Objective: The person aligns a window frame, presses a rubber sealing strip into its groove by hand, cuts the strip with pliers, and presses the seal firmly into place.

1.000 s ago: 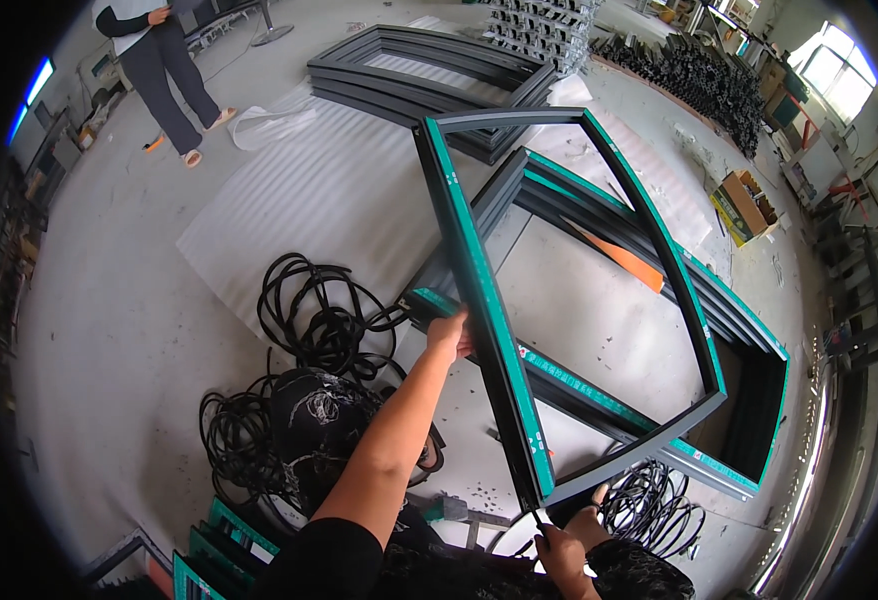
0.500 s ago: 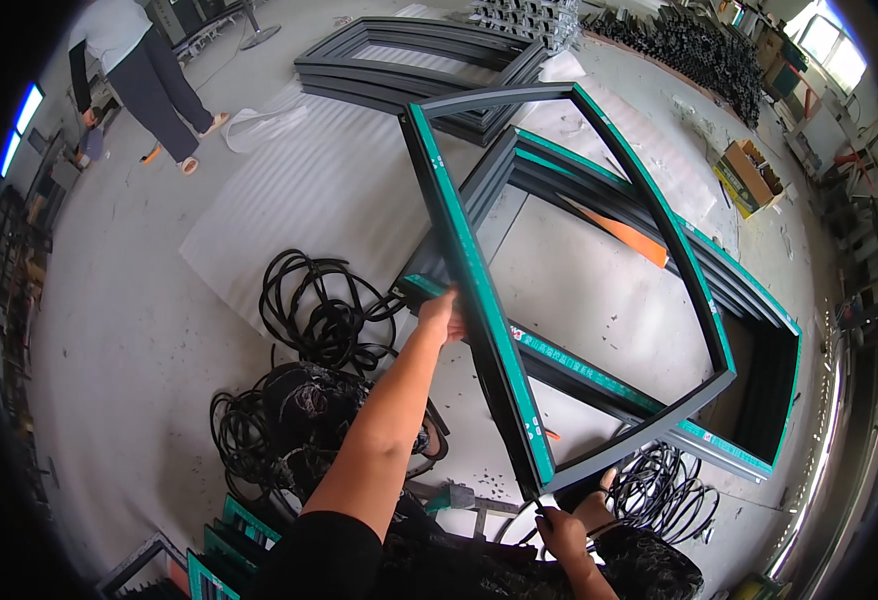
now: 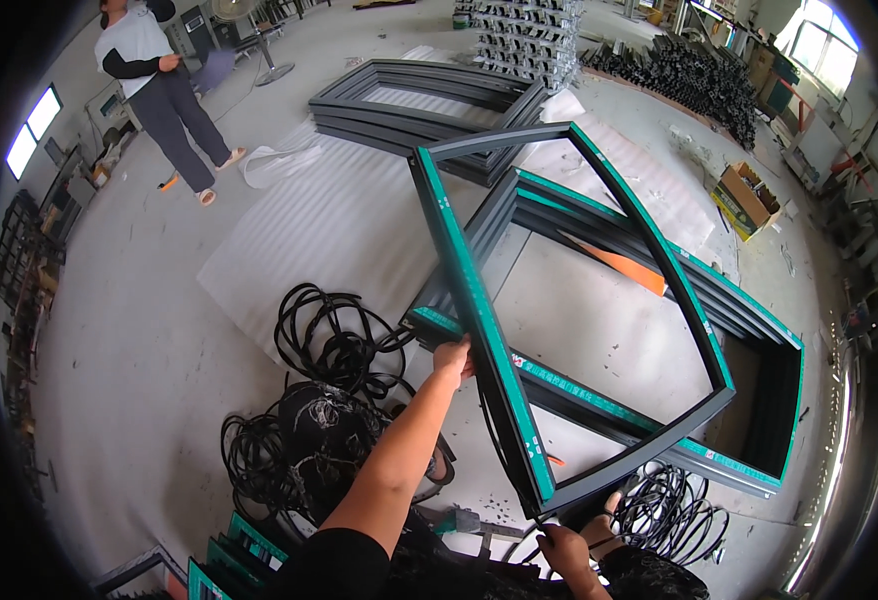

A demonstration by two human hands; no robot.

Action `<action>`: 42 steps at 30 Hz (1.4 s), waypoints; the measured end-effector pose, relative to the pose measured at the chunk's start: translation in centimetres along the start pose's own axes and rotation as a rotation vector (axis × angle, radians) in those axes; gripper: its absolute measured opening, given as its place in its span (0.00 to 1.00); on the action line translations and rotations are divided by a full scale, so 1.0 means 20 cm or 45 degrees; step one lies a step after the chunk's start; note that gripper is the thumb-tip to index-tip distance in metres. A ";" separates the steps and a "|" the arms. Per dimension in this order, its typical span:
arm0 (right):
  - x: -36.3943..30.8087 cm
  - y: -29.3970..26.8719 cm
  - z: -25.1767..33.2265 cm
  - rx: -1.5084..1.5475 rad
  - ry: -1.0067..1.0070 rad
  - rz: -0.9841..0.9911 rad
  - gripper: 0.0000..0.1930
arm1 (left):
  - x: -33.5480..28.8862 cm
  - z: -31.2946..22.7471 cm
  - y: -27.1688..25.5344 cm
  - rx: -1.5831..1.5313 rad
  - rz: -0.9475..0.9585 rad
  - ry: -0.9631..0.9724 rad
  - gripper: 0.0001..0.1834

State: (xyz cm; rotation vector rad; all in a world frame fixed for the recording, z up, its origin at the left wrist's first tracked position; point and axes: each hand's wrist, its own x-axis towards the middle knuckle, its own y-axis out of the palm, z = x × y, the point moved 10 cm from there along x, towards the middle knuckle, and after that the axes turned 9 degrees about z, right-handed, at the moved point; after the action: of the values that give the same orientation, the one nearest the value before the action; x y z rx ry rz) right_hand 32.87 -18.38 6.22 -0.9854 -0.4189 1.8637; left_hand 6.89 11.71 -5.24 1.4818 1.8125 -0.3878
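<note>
A dark grey window frame (image 3: 482,305) with green film on its sides stands tilted over a stack of similar frames (image 3: 599,391). My left hand (image 3: 456,360) is closed round its left bar, about two thirds of the way down. At the frame's near corner, my right hand (image 3: 566,548) pinches a thin black rubber strip that meets the corner. Part of that strip hangs along the underside of the left bar. Loose coils of black strip (image 3: 331,335) lie to the left of my left arm, and another coil (image 3: 671,508) lies right of my right hand.
More grey frames (image 3: 414,112) are stacked on a white foam sheet (image 3: 289,235). An orange piece (image 3: 619,268) shows inside the near stack. Far left stands a person (image 3: 164,95) near a fan (image 3: 274,74). A cardboard box (image 3: 745,202) and piled dark profiles (image 3: 674,75) are at right.
My view has tilted up, so the scene sits lower in the picture. Both hands keep their places on the frame and strip. The far person has raised their forearms.
</note>
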 end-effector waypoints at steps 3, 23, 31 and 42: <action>-0.01 -0.02 0.00 0.011 -0.027 -0.053 0.10 | -0.04 0.03 0.04 0.018 0.060 -0.013 0.13; 0.02 0.01 0.00 0.092 0.066 0.082 0.11 | -0.04 -0.06 0.03 0.106 0.075 -0.105 0.20; 0.04 0.02 0.00 -0.004 0.035 0.112 0.11 | -0.01 -0.01 0.03 0.112 0.187 -0.105 0.26; 0.02 0.02 0.00 0.031 0.017 0.050 0.10 | -0.13 0.06 0.08 -0.063 0.289 -0.006 0.12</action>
State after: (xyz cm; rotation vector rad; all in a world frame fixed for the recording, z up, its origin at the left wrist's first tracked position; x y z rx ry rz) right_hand 32.60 -18.15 5.80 -0.9953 -0.3702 1.8922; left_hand 8.88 9.48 -3.91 1.6286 1.6165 -0.2322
